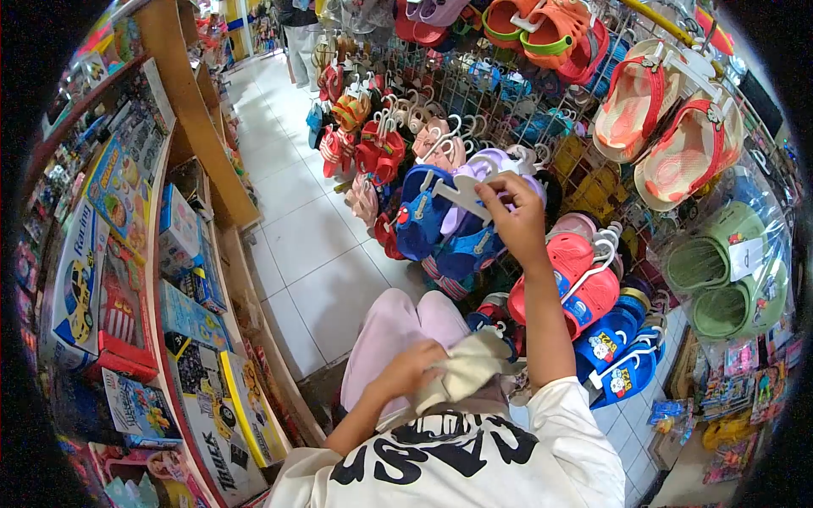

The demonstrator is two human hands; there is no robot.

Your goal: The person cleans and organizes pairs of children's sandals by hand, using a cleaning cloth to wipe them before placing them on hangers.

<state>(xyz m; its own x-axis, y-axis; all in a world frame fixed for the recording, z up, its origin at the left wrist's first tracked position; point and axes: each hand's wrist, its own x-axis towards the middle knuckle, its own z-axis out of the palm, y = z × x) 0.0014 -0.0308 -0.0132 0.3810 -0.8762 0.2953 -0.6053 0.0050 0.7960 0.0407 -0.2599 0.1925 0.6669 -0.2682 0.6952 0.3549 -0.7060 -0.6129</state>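
My right hand [515, 216] reaches forward, closed with thumb and fingers on a white plastic shoe hanger [461, 199]. From that hanger hangs a pair of blue children's sandals [421, 218], one bearing a small red figure on its strap. Lilac footwear [512, 173] hangs close behind my fingers. Low over my lap, my left hand [415, 366] is closed on a crumpled beige cloth [466, 366]; some of its fingers are hidden and slightly blurred.
Coral clogs [576, 284] and blue slippers [618, 364] hang right of my arm. A wire rack [584, 161] carries more footwear, including cream-and-red sandals [690, 127] and bagged green clogs [720, 279]. Boxed toys [212, 415] fill left shelves. White floor tiles [318, 254] run between; a person [301, 46] stands far off.
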